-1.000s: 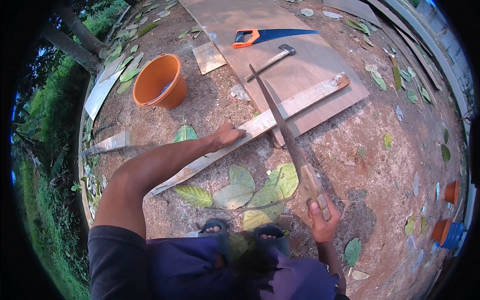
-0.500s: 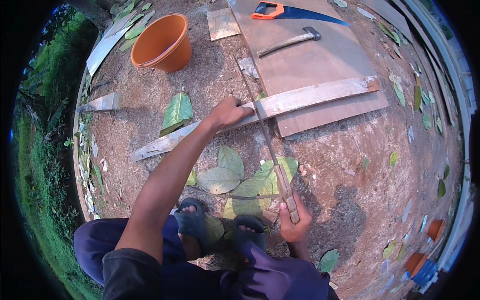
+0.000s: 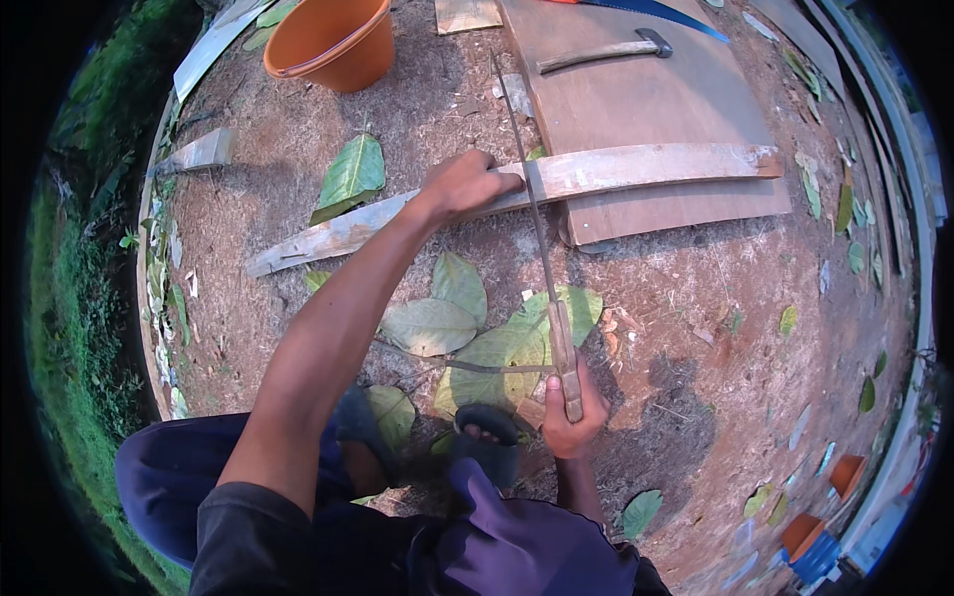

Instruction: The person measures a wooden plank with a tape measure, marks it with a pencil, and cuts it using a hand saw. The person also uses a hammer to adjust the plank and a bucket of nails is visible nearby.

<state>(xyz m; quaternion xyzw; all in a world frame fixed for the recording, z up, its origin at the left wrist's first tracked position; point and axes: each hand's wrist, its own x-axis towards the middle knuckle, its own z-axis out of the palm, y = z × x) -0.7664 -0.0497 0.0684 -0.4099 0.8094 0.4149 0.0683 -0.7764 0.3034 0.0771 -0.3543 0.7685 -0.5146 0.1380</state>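
Observation:
A long pale wooden beam [image 3: 636, 170] lies slanting across the ground, its right part resting on a flat brown board [image 3: 686, 214]. My left hand [image 3: 467, 186] is closed over its middle, knuckles beside the blade. My right hand [image 3: 579, 407] grips the wooden handle of a hand saw [image 3: 546, 248]. The blade is nearly edge-on and crosses the beam just right of my left fingers, tip pointing away from me. Its teeth, and how deep it sits in the wood, cannot be made out.
On the board lie a hammer [image 3: 606, 55] and a blue-bladed saw [image 3: 656, 12], cut off by the frame. An orange bucket [image 3: 343, 55] stands at the far left. Large leaves [image 3: 477, 382] cover the ground near my sandals [image 3: 487, 427]. A wood block [image 3: 204, 151] sits at left.
The whole view has shifted, with the beam, bucket and board now higher in the picture. Both hands keep their grips, and the blade still crosses the beam at about the same spot.

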